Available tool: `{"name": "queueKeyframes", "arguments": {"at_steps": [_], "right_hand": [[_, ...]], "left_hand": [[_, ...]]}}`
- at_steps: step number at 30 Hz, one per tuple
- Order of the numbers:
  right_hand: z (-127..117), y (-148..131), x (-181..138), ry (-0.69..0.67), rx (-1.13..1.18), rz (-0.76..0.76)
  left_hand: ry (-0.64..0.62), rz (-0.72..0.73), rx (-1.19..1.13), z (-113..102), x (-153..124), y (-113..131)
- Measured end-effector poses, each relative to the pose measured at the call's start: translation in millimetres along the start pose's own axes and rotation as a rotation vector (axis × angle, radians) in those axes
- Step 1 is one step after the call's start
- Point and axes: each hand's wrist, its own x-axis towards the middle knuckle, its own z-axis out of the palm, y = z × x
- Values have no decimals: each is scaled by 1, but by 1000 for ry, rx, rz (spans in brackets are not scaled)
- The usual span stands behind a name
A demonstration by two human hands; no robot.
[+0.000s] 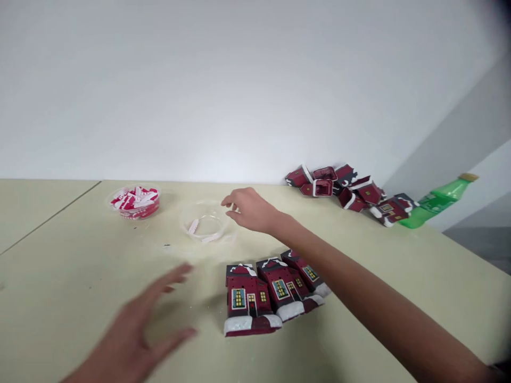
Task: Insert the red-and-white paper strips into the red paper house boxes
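Note:
My right hand (251, 209) hovers by the right rim of a clear plastic bowl (207, 235), its fingers bent and the thumb apart from them. Nothing shows between them. Inside that bowl lie a small pale piece (194, 226) and another near its front wall. My left hand (131, 324), slightly blurred, is low at the left with fingers and thumb spread and holding nothing. Three dark red miniature houses with snowy white trim lie in a row: a left one (247, 300), a middle one (285, 287) and a right one (305, 270) partly hidden by my right forearm.
A clear tub (138, 213) of red and white pieces stands at the back left. At the back right lies a pile of more red houses (319, 188). One house (394, 209) rests against a tilted green bottle (437, 202). A white wall backs the table.

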Motion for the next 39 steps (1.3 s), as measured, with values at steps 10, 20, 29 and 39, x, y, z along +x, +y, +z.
{"name": "queueKeyframes", "arguments": {"at_steps": [10,20,29,39], "right_hand": [[73,-19,105,-320,-68,-338],[21,-23,60,-138,60,-415],[-21,-45,-86,-116,176,-87],[7,-45,-104,30,558,68]], "left_hand": [[-87,230,-70,71,24,35],[-155,155,-273,71,26,20],[-38,180,-275,65,32,26],[-60,127,-321,76,27,17]]}}
